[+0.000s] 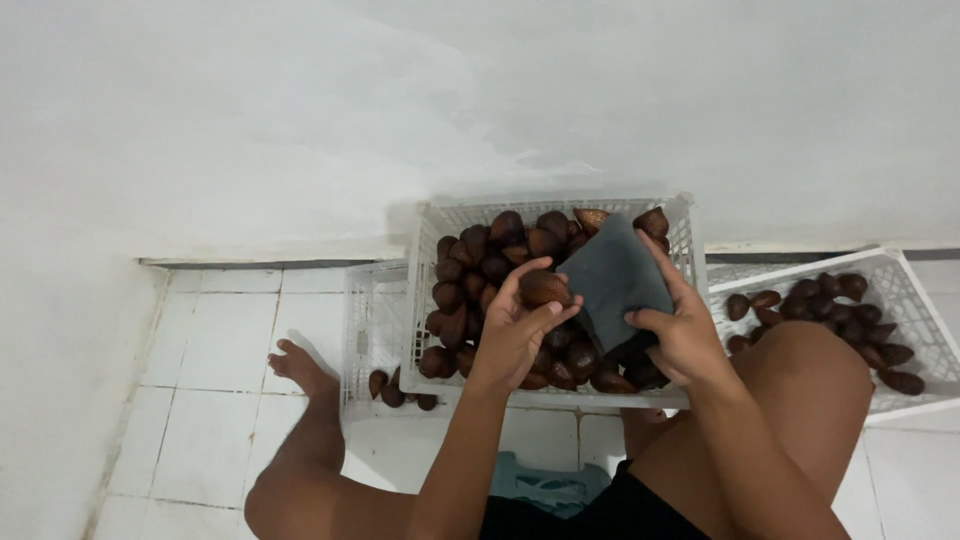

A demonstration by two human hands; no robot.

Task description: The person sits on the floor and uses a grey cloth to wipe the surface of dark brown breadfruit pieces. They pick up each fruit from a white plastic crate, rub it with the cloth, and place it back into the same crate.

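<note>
My left hand [515, 325] holds one brown scaly fruit [545, 288] over the white plastic crate [428, 300] in front of me. My right hand [683, 335] grips a dark grey cloth [612, 278] that hangs right beside the held fruit, touching or nearly touching it. The crate is heaped with many brown scaly fruits [480, 262] of the same kind.
A second white crate [920, 290] at the right holds several more fruits [830, 305]. A few loose fruits [392, 390] lie on the white tiled floor beside another crate [372, 320] at the left. My bare left foot [298, 368] and right knee [810, 370] flank the crate. A white wall rises behind.
</note>
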